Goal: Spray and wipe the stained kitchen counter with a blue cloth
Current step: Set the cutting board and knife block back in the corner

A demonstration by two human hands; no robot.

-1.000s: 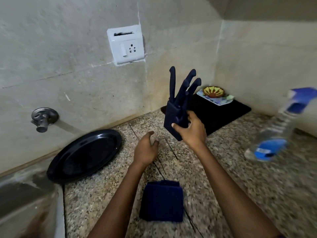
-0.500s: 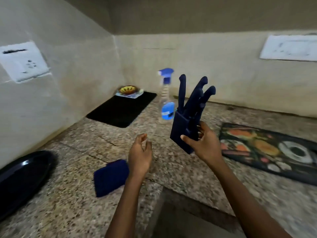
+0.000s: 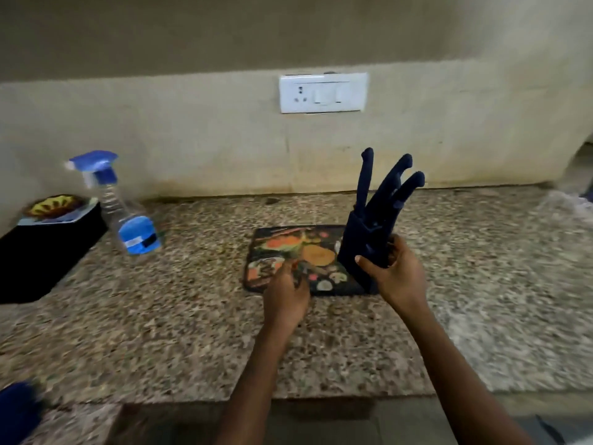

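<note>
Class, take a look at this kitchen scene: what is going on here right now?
A person is holding a dark knife block in the right hand, over a patterned mat on the granite counter. The left hand hovers empty beside it. The spray bottle stands untouched to the left, and the blue cloth lies at the lower left edge, so no wiping has begun.

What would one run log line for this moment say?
right hand: holding knife block over printed mat | left hand: empty | spray bottle: on counter, untouched | cloth: lower left edge
</note>
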